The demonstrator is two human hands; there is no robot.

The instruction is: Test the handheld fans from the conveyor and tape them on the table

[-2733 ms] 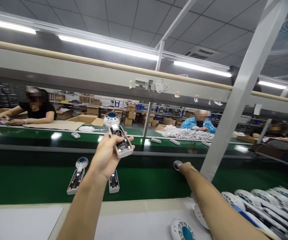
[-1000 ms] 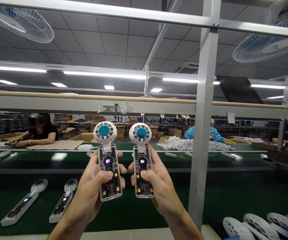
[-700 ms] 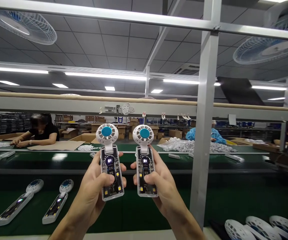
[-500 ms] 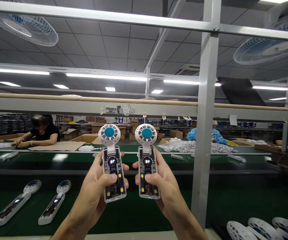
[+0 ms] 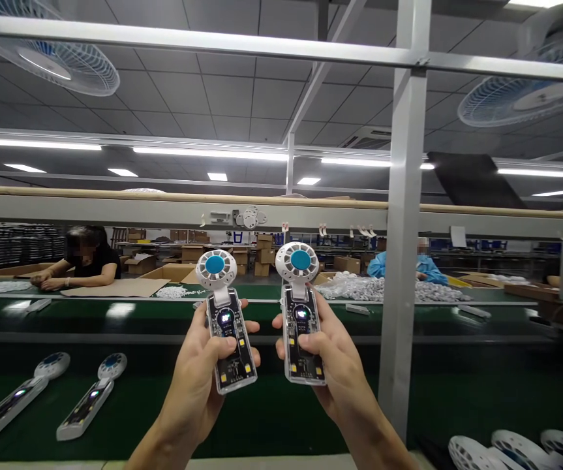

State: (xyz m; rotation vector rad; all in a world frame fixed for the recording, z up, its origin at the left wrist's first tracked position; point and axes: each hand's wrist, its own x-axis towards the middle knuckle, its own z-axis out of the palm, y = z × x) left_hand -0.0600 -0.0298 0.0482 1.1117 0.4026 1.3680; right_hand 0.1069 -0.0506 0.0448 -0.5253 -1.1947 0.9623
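Note:
Two small handheld fans are held up side by side over the green belt. My left hand (image 5: pixel 203 365) is closed around the left handheld fan (image 5: pixel 229 362), its thumb pressing the front of the handle. My right hand (image 5: pixel 337 356) grips the right handheld fan (image 5: pixel 301 359) the same way, thumb on the front. Each fan has a round white vented head with a blue centre, tilted on a short neck. Through the clear handles show dark circuit boards, yellow squares and a small lit display. Some fingers are hidden behind the handles.
Two more lit fans (image 5: pixel 10 405) lie on the green conveyor belt (image 5: pixel 261 424) at left. Several white fan heads (image 5: pixel 520 447) sit at lower right. A metal post (image 5: pixel 398 261) rises right of my hands. Across the belt, people work beside cardboard and heaps of white parts (image 5: pixel 393 287).
Both hands and their fans have shifted slightly right in view, and the left fan leans more. The two fans on the belt have slid left.

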